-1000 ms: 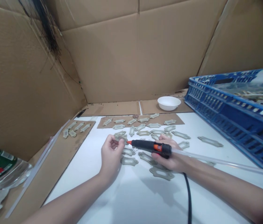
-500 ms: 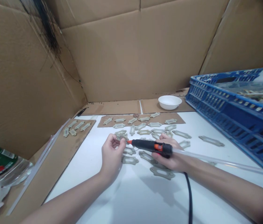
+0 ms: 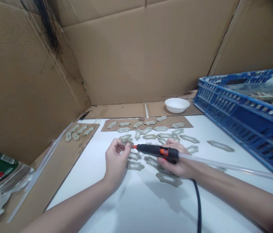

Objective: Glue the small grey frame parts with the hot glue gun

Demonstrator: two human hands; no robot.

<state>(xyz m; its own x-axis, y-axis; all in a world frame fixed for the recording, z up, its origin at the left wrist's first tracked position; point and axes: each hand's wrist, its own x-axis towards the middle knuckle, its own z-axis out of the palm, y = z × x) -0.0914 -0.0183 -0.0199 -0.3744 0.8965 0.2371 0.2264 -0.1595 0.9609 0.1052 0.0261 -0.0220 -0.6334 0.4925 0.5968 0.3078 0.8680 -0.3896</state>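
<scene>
My left hand [image 3: 117, 160] pinches a small metal label frame [image 3: 127, 141] between thumb and fingers, above the white tabletop [image 3: 136, 210]. In my right hand [image 3: 177, 161] is a black hot glue gun [image 3: 152, 149] with an orange nozzle. Its tip points left and sits at or very near the held frame; whether it touches, I cannot tell. A clear glue stick [image 3: 223, 166] runs out of the gun's back over my right forearm. Similar label frames, such as one in front [image 3: 169, 179] and one to the right [image 3: 220, 146], lie around my hands.
Cardboard strips at the back [image 3: 187, 123] and left [image 3: 87, 137] carry several more frames. A white bowl [image 3: 177, 105] stands behind. A blue crate [image 3: 235, 106] borders the right side, and a bottle [image 3: 3, 171] lies left. The gun's black cable [image 3: 197, 200] trails toward me.
Both hands, the glue gun and the held frame keep nearly the same position. Only the camera's view has shifted very slightly.
</scene>
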